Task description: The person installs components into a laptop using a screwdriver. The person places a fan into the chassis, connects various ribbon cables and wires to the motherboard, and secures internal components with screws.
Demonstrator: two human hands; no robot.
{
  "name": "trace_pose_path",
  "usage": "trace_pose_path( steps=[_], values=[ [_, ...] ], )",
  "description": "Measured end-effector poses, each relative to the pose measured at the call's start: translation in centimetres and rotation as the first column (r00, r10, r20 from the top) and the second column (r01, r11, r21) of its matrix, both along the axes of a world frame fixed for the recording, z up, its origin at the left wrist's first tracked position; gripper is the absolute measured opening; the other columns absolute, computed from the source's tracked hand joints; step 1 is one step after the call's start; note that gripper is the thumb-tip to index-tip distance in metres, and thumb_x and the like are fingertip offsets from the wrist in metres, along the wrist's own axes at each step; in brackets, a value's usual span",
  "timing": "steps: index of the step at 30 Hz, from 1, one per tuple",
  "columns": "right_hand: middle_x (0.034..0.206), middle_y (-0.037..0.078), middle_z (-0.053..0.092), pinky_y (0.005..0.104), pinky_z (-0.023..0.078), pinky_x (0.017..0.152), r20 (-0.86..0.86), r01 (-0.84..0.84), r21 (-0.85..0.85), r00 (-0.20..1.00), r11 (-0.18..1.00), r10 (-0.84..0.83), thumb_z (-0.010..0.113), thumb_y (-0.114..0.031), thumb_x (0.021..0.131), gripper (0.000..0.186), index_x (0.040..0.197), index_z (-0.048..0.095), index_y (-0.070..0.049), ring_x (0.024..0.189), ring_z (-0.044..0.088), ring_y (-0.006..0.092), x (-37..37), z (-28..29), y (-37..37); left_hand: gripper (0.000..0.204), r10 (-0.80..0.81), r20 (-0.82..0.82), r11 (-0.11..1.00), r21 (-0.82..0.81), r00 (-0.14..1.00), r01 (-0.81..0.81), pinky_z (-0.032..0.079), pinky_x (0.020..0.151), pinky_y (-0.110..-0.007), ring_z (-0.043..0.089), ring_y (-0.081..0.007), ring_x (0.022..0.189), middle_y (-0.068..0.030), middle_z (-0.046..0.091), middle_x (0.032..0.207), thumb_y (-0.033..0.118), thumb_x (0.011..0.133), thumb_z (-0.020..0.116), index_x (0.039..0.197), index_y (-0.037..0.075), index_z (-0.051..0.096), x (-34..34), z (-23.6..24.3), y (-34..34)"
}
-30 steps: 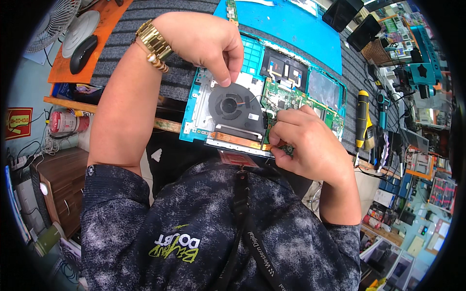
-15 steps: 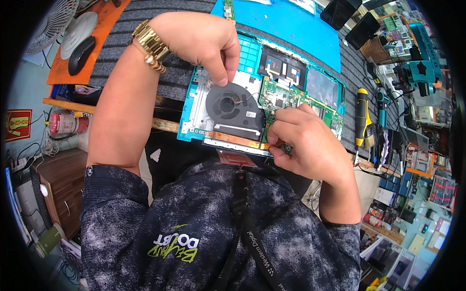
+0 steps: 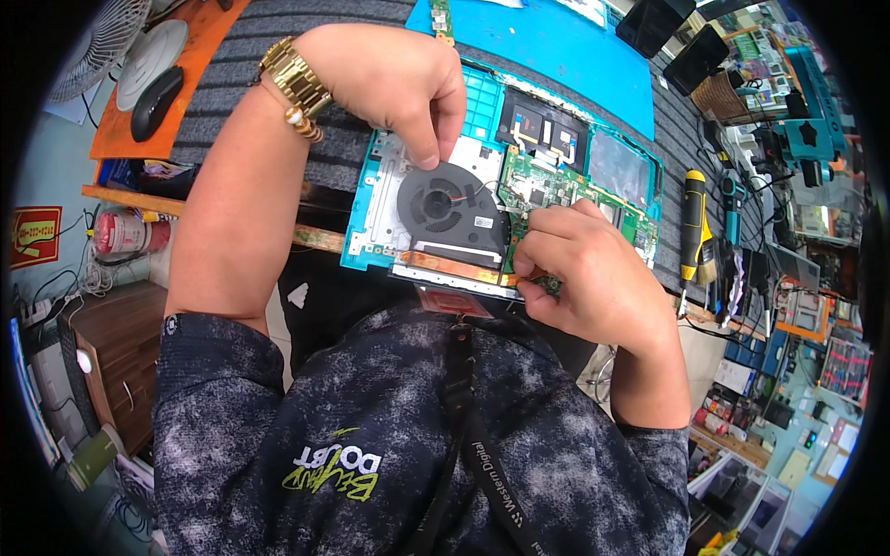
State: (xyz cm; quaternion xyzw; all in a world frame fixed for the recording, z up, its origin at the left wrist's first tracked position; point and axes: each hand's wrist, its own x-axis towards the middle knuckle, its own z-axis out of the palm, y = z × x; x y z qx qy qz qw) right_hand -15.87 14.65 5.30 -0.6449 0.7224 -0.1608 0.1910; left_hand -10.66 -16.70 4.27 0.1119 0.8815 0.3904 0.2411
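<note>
An opened laptop base in a teal shell (image 3: 355,248) lies in front of me, its insides showing. My left hand (image 3: 400,97) reaches in from above, thumb and forefinger pinched at the far edge of a black round cooling fan (image 3: 443,206). A flat copper heat pipe (image 3: 461,267) runs along the near edge below the fan. At this pipe's right end my right hand (image 3: 593,264) is closed, thumb and forefinger pinched together, and hides what lies under it. The green circuit board (image 3: 542,188) sits right of the fan, partly under my right hand.
A yellow-black screwdriver (image 3: 692,222) and a brush (image 3: 707,264) lie to the right. A blue mat (image 3: 556,56) covers the far part of the ribbed grey bench (image 3: 232,93). A black mouse (image 3: 156,104) rests on an orange board (image 3: 199,42) at the left.
My left hand and the fan have shifted very slightly to the right and toward me. The right hand keeps its place and its pinch.
</note>
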Motion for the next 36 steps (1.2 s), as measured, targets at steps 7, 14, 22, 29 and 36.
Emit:
trace_pose_path(
  steps=[7, 14, 22, 29, 36],
  values=[
    [0.092, 0.009, 0.061, 0.0469, 0.046, 0.083, 0.022, 0.001, 0.017, 1.000, 1.000, -0.002, 0.080, -0.005, 0.077, 0.018, 0.085, 0.064, -0.007, 0.095, 0.067, 0.0341, 0.18, 0.26, -0.12, 0.029, -0.033, -0.025, 0.998, 0.049, 0.999, 0.034, 0.057, 0.064, -0.028, 0.075, -0.0101, 0.072, -0.0065, 0.082, 0.082, 0.009, 0.083, 0.091, 0.110, -0.002, 0.085, 0.08, -0.18, 0.02],
    [0.092, 0.009, 0.062, 0.0472, 0.046, 0.084, 0.019, 0.006, 0.035, 1.000, 0.999, -0.007, 0.080, -0.006, 0.078, 0.019, 0.087, 0.063, -0.008, 0.095, 0.067, 0.0343, 0.21, 0.41, -0.06, 0.027, -0.025, -0.014, 0.994, 0.102, 1.000, 0.026, 0.056, 0.064, -0.028, 0.075, -0.0102, 0.071, -0.0068, 0.082, 0.082, 0.007, 0.083, 0.089, 0.109, -0.002, 0.085, 0.25, -0.14, -0.20],
    [0.092, 0.009, 0.062, 0.0468, 0.047, 0.084, 0.018, 0.003, 0.031, 1.000, 1.000, -0.004, 0.080, -0.006, 0.078, 0.019, 0.086, 0.063, -0.007, 0.095, 0.067, 0.0337, 0.22, 0.45, -0.05, 0.025, -0.026, 0.002, 0.989, 0.147, 1.000, 0.026, 0.056, 0.064, -0.027, 0.074, -0.0098, 0.071, -0.0073, 0.082, 0.082, 0.007, 0.084, 0.088, 0.106, -0.005, 0.083, 0.27, 0.19, -0.19],
    [0.093, 0.008, 0.062, 0.0468, 0.047, 0.083, 0.010, 0.004, 0.029, 1.000, 1.000, -0.004, 0.080, -0.006, 0.078, 0.019, 0.087, 0.063, -0.007, 0.096, 0.067, 0.0336, 0.26, 0.48, -0.09, 0.025, -0.029, -0.003, 0.988, 0.152, 1.000, 0.029, 0.058, 0.066, -0.028, 0.077, -0.0116, 0.074, -0.0105, 0.084, 0.087, 0.008, 0.084, 0.084, 0.106, -0.005, 0.084, 0.20, -0.07, -0.26],
    [0.093, 0.008, 0.062, 0.0468, 0.047, 0.084, 0.012, 0.004, 0.034, 1.000, 0.999, -0.004, 0.080, -0.005, 0.078, 0.020, 0.088, 0.064, -0.008, 0.096, 0.067, 0.0338, 0.21, 0.40, -0.02, 0.025, -0.030, -0.005, 0.992, 0.118, 1.000, 0.031, 0.058, 0.068, -0.029, 0.078, -0.0120, 0.076, -0.0103, 0.085, 0.089, 0.008, 0.085, 0.084, 0.107, -0.003, 0.084, 0.11, -0.14, -0.25]
  ],
)
